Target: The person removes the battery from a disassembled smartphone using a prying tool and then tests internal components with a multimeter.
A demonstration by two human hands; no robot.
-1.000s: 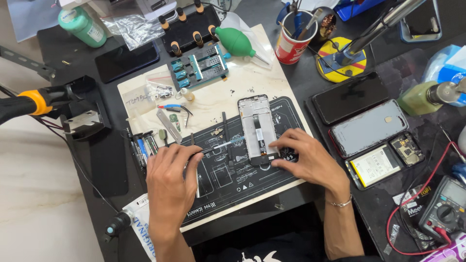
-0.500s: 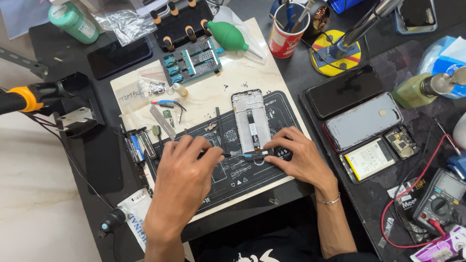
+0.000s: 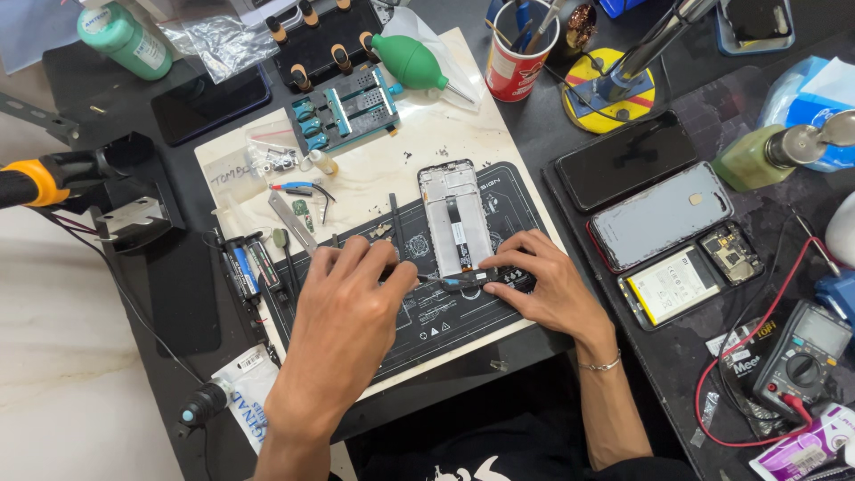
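The opened phone frame (image 3: 457, 218) lies on the black work mat (image 3: 499, 312), long axis running near to far. Left hand (image 3: 352, 307) pinches thin tweezers (image 3: 427, 278), tip pointing right toward the frame's near end. Right hand (image 3: 543, 285), fingers narrow, presses a small dark part (image 3: 468, 283) there and is nearer.

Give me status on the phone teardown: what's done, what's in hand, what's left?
Done: the phone frame lies opened on the black mat, its inner parts exposed; loose small parts sit beside it. In hand: the left hand holds a thin tool to the frame's lower end, while the right hand steadies a small dark part there. Left: the frame remains open, no cover on.
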